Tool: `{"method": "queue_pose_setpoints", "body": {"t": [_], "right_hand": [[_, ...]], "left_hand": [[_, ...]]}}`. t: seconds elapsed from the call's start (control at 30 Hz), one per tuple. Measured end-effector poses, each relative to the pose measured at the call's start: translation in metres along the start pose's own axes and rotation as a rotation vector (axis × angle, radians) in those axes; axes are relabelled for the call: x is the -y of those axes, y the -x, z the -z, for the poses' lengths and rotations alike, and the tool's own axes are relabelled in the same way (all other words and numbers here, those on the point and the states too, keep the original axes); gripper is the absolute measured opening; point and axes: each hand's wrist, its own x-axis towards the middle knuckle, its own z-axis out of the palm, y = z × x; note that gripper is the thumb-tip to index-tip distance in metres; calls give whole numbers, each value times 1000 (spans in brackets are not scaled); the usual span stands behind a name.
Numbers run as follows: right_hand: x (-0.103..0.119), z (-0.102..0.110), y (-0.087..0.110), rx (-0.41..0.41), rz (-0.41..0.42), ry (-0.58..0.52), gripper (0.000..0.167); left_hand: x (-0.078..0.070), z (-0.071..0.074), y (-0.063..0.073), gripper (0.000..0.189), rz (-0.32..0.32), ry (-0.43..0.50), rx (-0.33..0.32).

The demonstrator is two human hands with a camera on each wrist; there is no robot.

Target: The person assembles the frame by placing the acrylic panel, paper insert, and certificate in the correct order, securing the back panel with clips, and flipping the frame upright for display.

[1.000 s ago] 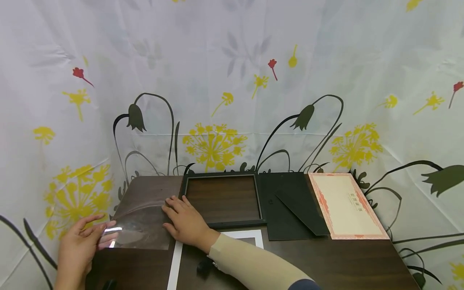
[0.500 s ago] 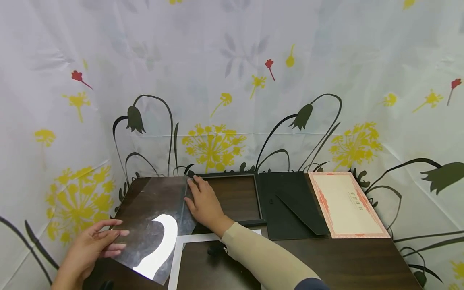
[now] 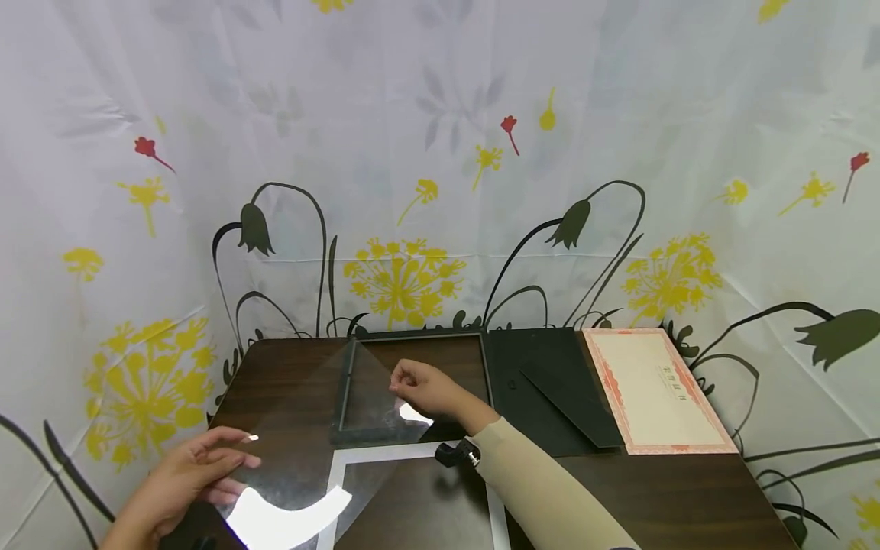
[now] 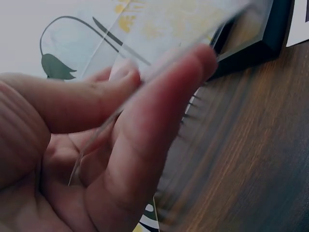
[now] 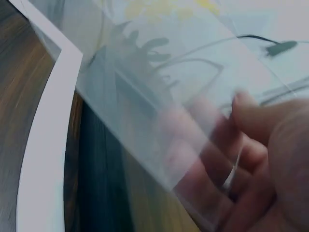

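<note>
A clear plastic sheet [image 3: 302, 447] is held between both hands, tilted and with bright glare on it. My left hand [image 3: 189, 473] pinches its left edge between thumb [image 4: 91, 104] and fingers. At the opposite side, my right hand [image 3: 433, 389] grips a corner of the sheet, its fingers [image 5: 188, 159] showing through the plastic. Under the sheet lies an empty black picture frame [image 3: 419, 334], partly covered by the right hand. In front of the frame is a white mat border [image 3: 496, 512], overlapped by the sheet in the head view.
Right of the frame, a black backing board [image 3: 525, 355] with a stand leg [image 3: 574, 409] lies flat. Beyond it is a cream certificate with a red border [image 3: 656, 389]. A flower-printed curtain [image 3: 440, 191] hangs behind the dark wooden table [image 3: 639, 504].
The sheet has come up from the table's left side and shifted right over the frame and mat. My right hand has moved right, its spread fingers now curled on the corner.
</note>
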Motion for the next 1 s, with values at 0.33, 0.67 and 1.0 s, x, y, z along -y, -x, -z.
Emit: {"method": "queue_pose_setpoints", "body": {"t": [0.33, 0.67, 1.0], "right_hand": [[-5, 17, 48, 358, -140, -256, 18], [-11, 33, 71, 161, -96, -348, 18], [-26, 36, 82, -16, -104, -404, 17]], "left_hand": [[-9, -8, -9, 37, 30, -17, 127], [-18, -24, -29, 13, 63, -8, -65], [-14, -37, -36, 37, 53, 125, -285]]}}
